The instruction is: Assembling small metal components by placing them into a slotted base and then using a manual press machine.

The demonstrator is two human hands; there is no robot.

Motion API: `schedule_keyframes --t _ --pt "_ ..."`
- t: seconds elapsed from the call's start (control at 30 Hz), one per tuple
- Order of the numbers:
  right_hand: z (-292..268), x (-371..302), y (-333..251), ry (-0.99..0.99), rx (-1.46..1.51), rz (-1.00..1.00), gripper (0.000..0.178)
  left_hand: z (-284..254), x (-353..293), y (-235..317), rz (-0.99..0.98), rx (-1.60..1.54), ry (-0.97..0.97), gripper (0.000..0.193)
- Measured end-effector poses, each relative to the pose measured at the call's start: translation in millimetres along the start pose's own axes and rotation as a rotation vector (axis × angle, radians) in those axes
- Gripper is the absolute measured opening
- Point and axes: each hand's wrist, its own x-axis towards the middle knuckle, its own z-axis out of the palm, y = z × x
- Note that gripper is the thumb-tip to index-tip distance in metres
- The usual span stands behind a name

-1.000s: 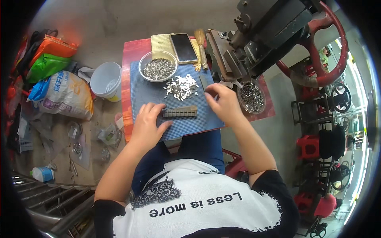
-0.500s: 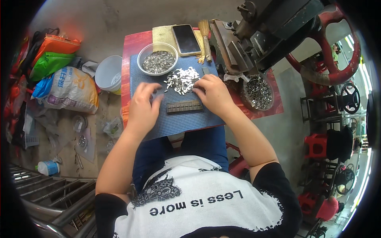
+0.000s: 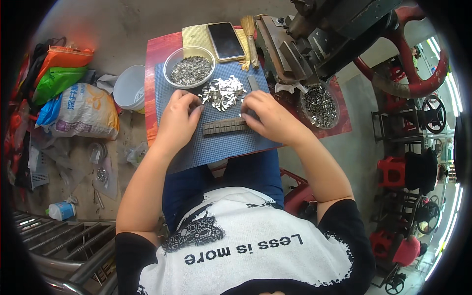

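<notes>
Since the frame half a second earlier, the right hand (image 3: 270, 115) has come down from the pile's edge to the slotted block's right end, and the left hand (image 3: 176, 117) has narrowed the gap between thumb and fingers.

Largest of all, a dark machine (image 3: 339, 39) with a red wheel fills the upper right of the frame. Left of it, at upper centre, stands the red table (image 3: 152, 88), mostly covered by a blue textured mat (image 3: 191, 156). On the mat's left side is the left hand, fingers curved and thumb a little apart, just beside the pile. On the mat's right side is the right hand, its fingertips drawn close together at the block; a tiny white spot shows there, but I cannot tell whether it is a piece being held.

Above the left hand sits a clear round bowl (image 3: 189, 51) of small metal pieces, and at the table's top edge lies a phone (image 3: 226, 41), with a straw brush (image 3: 251, 46) right of it. At the centre of the frame, below the pile, lies the slotted metal block (image 3: 223, 127). Smallest are the shiny loose pieces (image 3: 223, 92), heaped between the two hands.
</notes>
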Motion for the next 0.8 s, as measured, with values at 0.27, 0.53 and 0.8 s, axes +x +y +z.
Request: schedule_keyframes --t 0.27,0.53,0.8 --pt "-2 -7 -12 -0.08 -0.116 -0.052 0.016 -15 -16 9 0.034 -0.116 -0.262 0.013" --pt "5 2 1 0.164 -0.049 0.114 0.012 -19 -20 12 0.045 -0.026 -0.276 0.013" --pt "20 13 12 0.223 -0.164 0.184 0.011 1 -2 16 0.062 -0.061 -0.151 0.011"
